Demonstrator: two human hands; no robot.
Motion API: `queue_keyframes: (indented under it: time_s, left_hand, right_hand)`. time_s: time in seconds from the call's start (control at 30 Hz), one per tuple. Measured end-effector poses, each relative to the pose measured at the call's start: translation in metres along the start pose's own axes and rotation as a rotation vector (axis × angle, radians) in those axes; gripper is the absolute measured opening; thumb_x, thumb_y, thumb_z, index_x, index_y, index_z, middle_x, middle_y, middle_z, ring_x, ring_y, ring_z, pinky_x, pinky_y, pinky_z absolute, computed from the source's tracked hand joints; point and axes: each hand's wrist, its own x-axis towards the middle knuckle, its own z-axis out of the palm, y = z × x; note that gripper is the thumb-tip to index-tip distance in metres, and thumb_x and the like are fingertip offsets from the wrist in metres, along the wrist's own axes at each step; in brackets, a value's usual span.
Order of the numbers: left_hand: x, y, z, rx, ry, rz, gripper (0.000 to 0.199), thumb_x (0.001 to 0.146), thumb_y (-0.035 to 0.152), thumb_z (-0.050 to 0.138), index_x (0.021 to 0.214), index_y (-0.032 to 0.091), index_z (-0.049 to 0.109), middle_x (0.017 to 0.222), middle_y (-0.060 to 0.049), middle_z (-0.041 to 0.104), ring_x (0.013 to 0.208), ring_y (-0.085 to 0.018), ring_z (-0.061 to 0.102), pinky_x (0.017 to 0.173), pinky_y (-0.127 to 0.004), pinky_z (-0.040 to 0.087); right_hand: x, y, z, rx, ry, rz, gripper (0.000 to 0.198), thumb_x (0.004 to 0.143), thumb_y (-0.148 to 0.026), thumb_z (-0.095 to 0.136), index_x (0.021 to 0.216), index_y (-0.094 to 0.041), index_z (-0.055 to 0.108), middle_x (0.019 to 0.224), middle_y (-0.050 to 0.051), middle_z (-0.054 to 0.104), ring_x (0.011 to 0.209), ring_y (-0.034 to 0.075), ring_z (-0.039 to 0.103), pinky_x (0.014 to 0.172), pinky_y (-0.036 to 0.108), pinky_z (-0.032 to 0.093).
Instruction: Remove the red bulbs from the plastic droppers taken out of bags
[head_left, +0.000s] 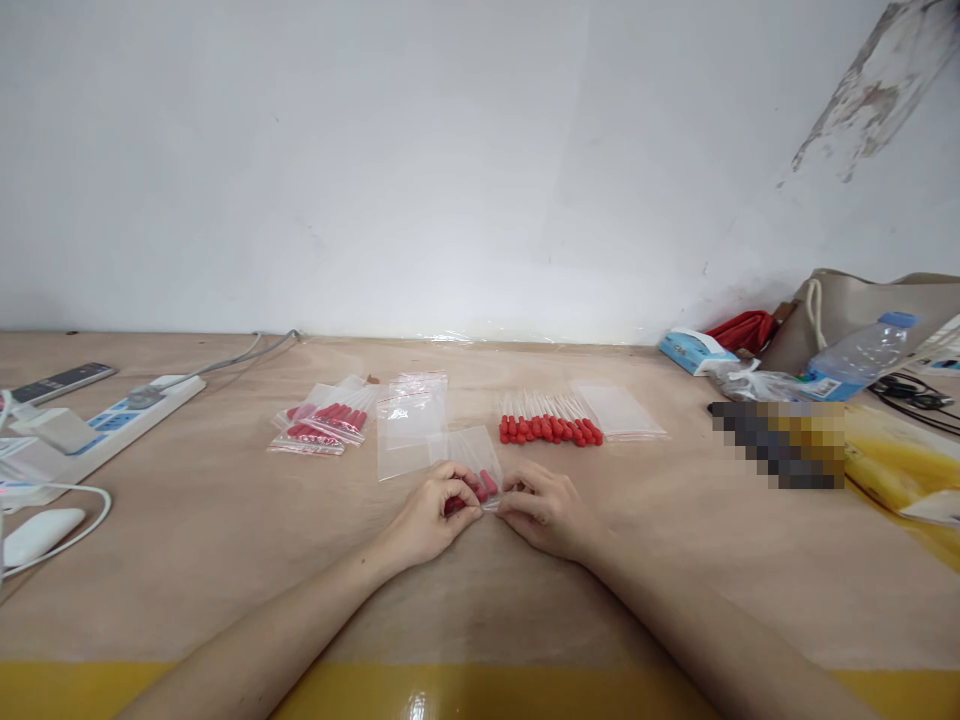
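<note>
Between my two hands lies a small clear zip bag [469,447] with a few red-tipped sticks [488,482] inside, its opening edge toward me. My left hand [442,510] pinches the left part of that edge, thumb against fingers. At the right end, my right hand [546,508] pinches the same edge. Partly under the bag, flat clear zip bags [411,420] are spread. Farther left, filled zip bags [321,420] with red-tipped sticks are piled. A row of loose red-tipped sticks [551,428] lies beyond my right hand, beside a stack of clear bags [622,410].
On the left are a power strip [150,402] with cables, a dark phone-like device [64,382] and a white mouse-like object [41,537]. To the right stand a blue tissue pack [697,350], a plastic bottle [862,355] and a yellow package [900,455].
</note>
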Motion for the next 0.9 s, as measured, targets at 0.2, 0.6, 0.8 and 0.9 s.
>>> queue_keyframes:
  time_s: [0.2, 0.6, 0.8, 0.9]
  left_hand:
    - [0.0004, -0.0027, -0.0003, -0.015, 0.005, -0.059, 0.006, 0.071, 0.019, 0.062, 0.066, 0.018, 0.063, 0.094, -0.004, 0.055, 0.088, -0.016, 0.054, 0.076, -0.028, 0.044]
    - [0.0025, -0.0068, 0.0003, -0.045, 0.033, -0.073, 0.008, 0.072, 0.024, 0.063, 0.069, 0.017, 0.064, 0.094, -0.005, 0.056, 0.086, -0.016, 0.055, 0.076, -0.028, 0.044]
    - [0.0009, -0.0035, 0.0041, 0.030, 0.032, 0.044, 0.012, 0.079, 0.022, 0.053, 0.079, 0.019, 0.064, 0.100, -0.005, 0.057, 0.092, -0.016, 0.054, 0.080, -0.029, 0.044]
    - [0.0001, -0.0007, 0.0069, 0.051, 0.054, 0.083, 0.012, 0.079, 0.018, 0.050, 0.075, 0.018, 0.061, 0.098, -0.005, 0.056, 0.091, -0.015, 0.054, 0.079, -0.028, 0.044]
  right_hand:
    - [0.0012, -0.0005, 0.0010, -0.098, 0.078, -0.077, 0.013, 0.077, -0.016, 0.052, 0.072, -0.023, 0.062, 0.081, 0.000, 0.060, 0.069, 0.009, 0.046, 0.056, 0.021, 0.032]
    - [0.0039, -0.0024, 0.0066, -0.247, 0.124, -0.166, 0.014, 0.081, -0.016, 0.052, 0.083, -0.024, 0.063, 0.082, -0.002, 0.063, 0.071, 0.010, 0.048, 0.054, 0.022, 0.031]
    - [0.0036, -0.0031, 0.0072, -0.260, 0.108, -0.178, 0.014, 0.082, -0.017, 0.050, 0.087, -0.023, 0.062, 0.082, -0.002, 0.064, 0.069, 0.010, 0.049, 0.053, 0.022, 0.033]
    - [0.0044, -0.0041, 0.0068, -0.239, 0.090, -0.174, 0.017, 0.083, -0.015, 0.046, 0.085, -0.021, 0.061, 0.084, -0.002, 0.064, 0.068, 0.010, 0.049, 0.054, 0.022, 0.035]
